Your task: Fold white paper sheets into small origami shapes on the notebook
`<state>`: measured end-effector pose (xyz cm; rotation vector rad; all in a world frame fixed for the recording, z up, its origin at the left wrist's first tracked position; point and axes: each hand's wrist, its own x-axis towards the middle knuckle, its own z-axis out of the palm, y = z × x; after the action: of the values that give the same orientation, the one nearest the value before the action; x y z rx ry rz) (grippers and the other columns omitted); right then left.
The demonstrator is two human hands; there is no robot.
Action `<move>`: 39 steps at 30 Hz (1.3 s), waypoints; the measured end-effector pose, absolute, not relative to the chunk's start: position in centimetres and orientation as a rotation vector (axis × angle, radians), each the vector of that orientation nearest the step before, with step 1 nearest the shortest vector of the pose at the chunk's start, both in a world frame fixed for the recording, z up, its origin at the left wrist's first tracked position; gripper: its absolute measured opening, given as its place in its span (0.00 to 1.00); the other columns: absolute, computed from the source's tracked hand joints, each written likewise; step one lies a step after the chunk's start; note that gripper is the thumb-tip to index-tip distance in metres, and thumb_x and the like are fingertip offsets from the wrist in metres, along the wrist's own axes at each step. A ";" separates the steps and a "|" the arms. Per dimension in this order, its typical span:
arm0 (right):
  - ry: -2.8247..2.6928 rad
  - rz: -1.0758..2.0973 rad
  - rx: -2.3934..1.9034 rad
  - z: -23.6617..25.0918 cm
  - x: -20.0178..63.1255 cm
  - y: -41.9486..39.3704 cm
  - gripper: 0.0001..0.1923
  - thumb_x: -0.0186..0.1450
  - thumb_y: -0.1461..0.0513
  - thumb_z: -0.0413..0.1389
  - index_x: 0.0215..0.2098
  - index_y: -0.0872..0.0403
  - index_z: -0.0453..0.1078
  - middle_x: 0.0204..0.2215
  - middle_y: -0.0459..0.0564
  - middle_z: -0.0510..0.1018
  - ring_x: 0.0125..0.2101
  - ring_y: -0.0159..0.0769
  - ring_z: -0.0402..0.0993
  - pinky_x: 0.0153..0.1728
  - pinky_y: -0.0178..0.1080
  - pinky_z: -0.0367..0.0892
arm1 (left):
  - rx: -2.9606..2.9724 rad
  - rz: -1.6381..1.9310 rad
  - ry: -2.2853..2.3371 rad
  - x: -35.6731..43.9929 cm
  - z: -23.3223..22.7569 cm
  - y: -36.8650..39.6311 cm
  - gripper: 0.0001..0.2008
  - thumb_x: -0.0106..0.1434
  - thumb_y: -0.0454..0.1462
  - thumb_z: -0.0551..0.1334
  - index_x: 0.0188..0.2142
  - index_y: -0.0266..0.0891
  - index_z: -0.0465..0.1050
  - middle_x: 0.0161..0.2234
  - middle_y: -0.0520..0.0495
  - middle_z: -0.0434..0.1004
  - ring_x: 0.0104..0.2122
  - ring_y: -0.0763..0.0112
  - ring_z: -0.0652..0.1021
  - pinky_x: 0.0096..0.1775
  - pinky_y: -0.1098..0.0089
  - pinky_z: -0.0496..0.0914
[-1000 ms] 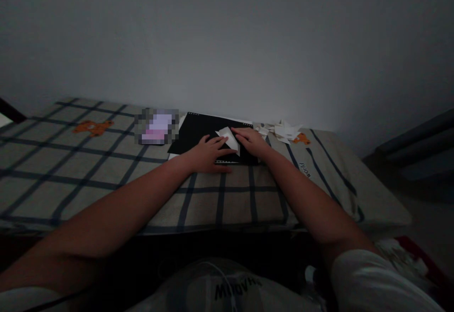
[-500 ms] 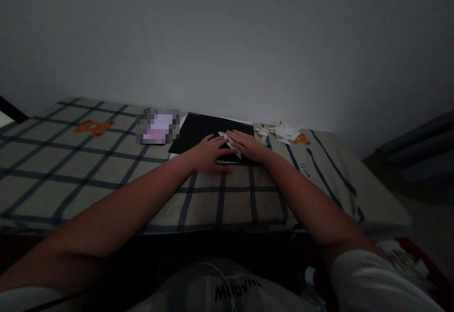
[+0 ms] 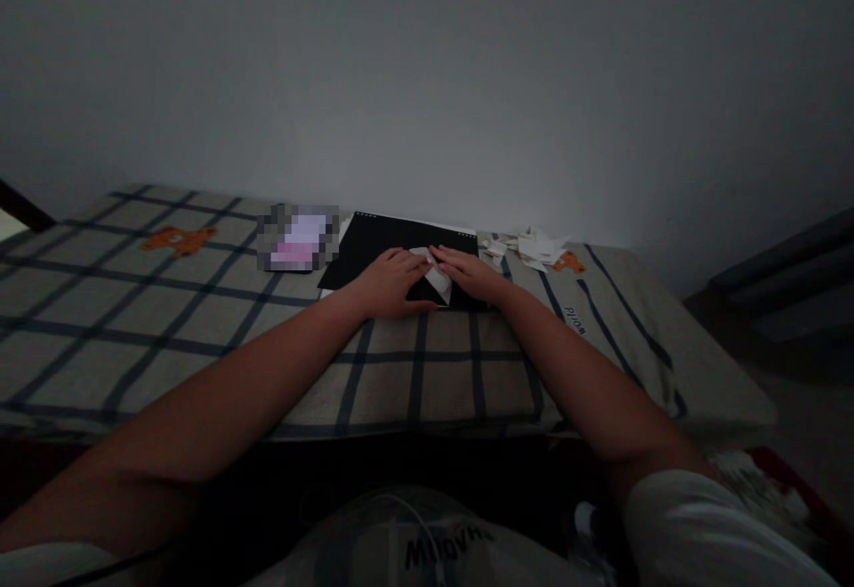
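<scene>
A small folded piece of white paper point(image 3: 437, 279) lies on a black sheet point(image 3: 374, 245) with a row of punched holes along its edge. My left hand point(image 3: 392, 283) rests on the black sheet, its fingertips over the paper's left side and its thumb held apart, nearer to me. From the other side, my right hand point(image 3: 471, 274) lays its outstretched fingers along the paper's upper right edge. Both hands are open and flat, and they cover part of the paper.
A phone with a lit, blurred screen point(image 3: 300, 240) lies left of the black sheet. Several white paper scraps point(image 3: 537, 249) are piled at its right. Checked cloth point(image 3: 220, 320) covers the table, which stands against a grey wall point(image 3: 427, 80).
My left hand's spread fingers have come closer together and lie on the paper. The white paper shows a wider face between the hands. My right hand has hardly moved.
</scene>
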<state>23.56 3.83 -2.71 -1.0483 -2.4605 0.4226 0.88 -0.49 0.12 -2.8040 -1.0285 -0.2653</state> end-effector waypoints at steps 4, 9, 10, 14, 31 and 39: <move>-2.468 0.422 -1.054 -2.8 23.5 3.9 0.26 0.71 0.54 0.43 0.65 0.51 0.58 0.63 0.51 0.62 0.65 0.41 0.55 0.65 0.53 0.51 | -2.810 -0.247 -1.056 1.1 -0.2 -0.5 0.39 0.63 0.60 0.50 0.64 0.37 0.58 0.63 0.38 0.62 0.61 0.54 0.62 0.60 0.59 0.49; -2.472 0.422 -1.062 -2.9 23.6 4.0 0.27 0.71 0.53 0.42 0.65 0.51 0.57 0.64 0.50 0.62 0.65 0.40 0.55 0.65 0.50 0.50 | -2.827 -0.247 -1.088 1.1 -0.3 -0.5 0.39 0.64 0.60 0.49 0.65 0.38 0.56 0.64 0.39 0.59 0.62 0.55 0.60 0.58 0.57 0.50; -2.476 0.417 -1.056 -2.9 23.6 4.0 0.27 0.71 0.53 0.42 0.65 0.52 0.57 0.64 0.50 0.62 0.65 0.40 0.55 0.65 0.50 0.50 | -2.826 -0.245 -1.092 1.0 -0.3 -0.5 0.39 0.63 0.60 0.50 0.65 0.38 0.57 0.64 0.39 0.59 0.62 0.54 0.60 0.58 0.57 0.50; -2.496 0.412 -1.036 -2.7 23.5 3.7 0.28 0.69 0.55 0.45 0.65 0.54 0.57 0.64 0.53 0.61 0.65 0.43 0.55 0.64 0.52 0.52 | -2.799 -0.209 -1.132 1.1 -0.1 -0.6 0.40 0.62 0.62 0.49 0.63 0.39 0.59 0.63 0.39 0.61 0.60 0.52 0.62 0.56 0.56 0.52; -2.566 0.365 -1.009 -2.9 23.6 3.9 0.27 0.70 0.53 0.45 0.64 0.53 0.60 0.63 0.52 0.63 0.65 0.45 0.54 0.64 0.54 0.52 | -2.754 -0.180 -1.154 0.8 -0.4 -0.8 0.35 0.66 0.60 0.44 0.61 0.43 0.63 0.62 0.40 0.63 0.59 0.52 0.65 0.54 0.55 0.56; -2.582 0.316 -0.998 -3.2 23.9 3.9 0.28 0.69 0.52 0.46 0.65 0.53 0.58 0.63 0.51 0.62 0.65 0.44 0.53 0.64 0.52 0.51 | -2.830 -0.144 -1.131 -0.1 -0.7 0.3 0.39 0.66 0.60 0.45 0.65 0.36 0.56 0.66 0.37 0.55 0.64 0.57 0.59 0.61 0.57 0.51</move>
<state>23.87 3.94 -3.19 -0.9977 -2.5820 0.3155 -0.14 0.32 -0.75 -2.8297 -1.1315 -0.1441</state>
